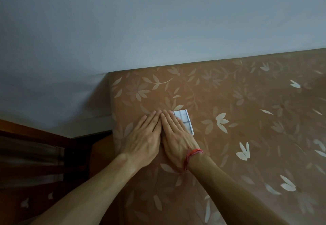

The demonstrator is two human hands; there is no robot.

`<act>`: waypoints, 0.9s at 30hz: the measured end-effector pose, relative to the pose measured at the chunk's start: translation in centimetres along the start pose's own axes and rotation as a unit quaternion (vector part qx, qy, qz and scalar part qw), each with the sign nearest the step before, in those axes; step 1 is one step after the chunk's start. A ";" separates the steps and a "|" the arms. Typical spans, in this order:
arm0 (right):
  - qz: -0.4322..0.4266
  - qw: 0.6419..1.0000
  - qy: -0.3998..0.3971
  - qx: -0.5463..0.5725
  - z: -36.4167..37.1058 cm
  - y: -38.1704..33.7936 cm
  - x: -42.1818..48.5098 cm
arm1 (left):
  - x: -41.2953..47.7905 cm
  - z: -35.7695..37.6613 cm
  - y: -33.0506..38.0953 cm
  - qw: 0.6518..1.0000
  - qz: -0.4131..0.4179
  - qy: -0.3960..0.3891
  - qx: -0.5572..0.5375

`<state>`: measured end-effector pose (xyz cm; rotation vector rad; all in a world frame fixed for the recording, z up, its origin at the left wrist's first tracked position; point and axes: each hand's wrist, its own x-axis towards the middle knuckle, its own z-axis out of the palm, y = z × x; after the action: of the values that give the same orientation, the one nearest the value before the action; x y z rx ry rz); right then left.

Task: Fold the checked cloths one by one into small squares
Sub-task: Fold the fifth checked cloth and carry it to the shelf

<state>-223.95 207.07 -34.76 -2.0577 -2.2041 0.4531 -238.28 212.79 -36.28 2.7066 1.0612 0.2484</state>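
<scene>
Checked cloth [184, 121], white with thin dark lines, lies folded into a small square on the brown covering [247, 101] with its pale leaf and flower pattern, near that covering's far left corner. Only the cloth's right part and far corner show; the rest is hidden under the hands. The right hand [176, 134] lies flat on it, palm down, fingers straight and held close together, pointing away from the person. The left hand [146, 134] lies flat just beside it, touching it along the forefingers, its fingers likewise straight and close together (whether cloth lies beneath this hand cannot be told). A red thread bracelet [192, 154] is wound round the right wrist. Both forearms are bare and reach in from the lower edge. Behind the covering rises a plain blue-grey wall [158, 22], and at the lower left stands dark wooden furniture [35, 145].
</scene>
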 end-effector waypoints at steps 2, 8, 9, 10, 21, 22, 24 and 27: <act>-0.004 1.000 -0.010 -0.010 -0.1 0.3 0.1 | -0.1 -0.2 -0.1 1.000 0.009 -0.004 0.018; 0.014 0.998 -0.043 -0.043 -1.3 1.9 0.0 | -0.1 -0.7 -0.5 0.998 0.022 -0.015 0.060; 0.028 0.998 -0.043 -0.048 -1.4 2.3 0.0 | -0.2 -0.7 -0.4 0.998 0.020 -0.016 0.061; 0.041 0.997 -0.041 -0.052 -1.4 2.7 0.0 | -0.2 -0.6 -0.4 0.998 0.019 -0.019 0.059; 0.077 0.992 -0.003 -0.103 -1.0 2.4 -3.3 | 0.0 -0.9 -0.1 0.998 0.010 -0.012 0.055; 0.083 0.991 -0.004 -0.109 -0.8 2.3 -4.1 | 0.1 -0.9 -0.1 0.998 0.009 -0.013 0.056; 0.091 0.988 -0.019 -0.120 -0.6 2.3 -4.7 | 0.1 -0.9 -0.2 0.998 0.010 -0.021 0.059; 0.096 0.987 -0.030 -0.124 -0.6 2.2 -4.6 | 0.2 -1.1 -0.4 0.998 0.018 -0.028 0.058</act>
<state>-221.29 202.75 -34.19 -2.4280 -2.2025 0.2682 -238.65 213.31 -35.35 2.8200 1.0436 0.1194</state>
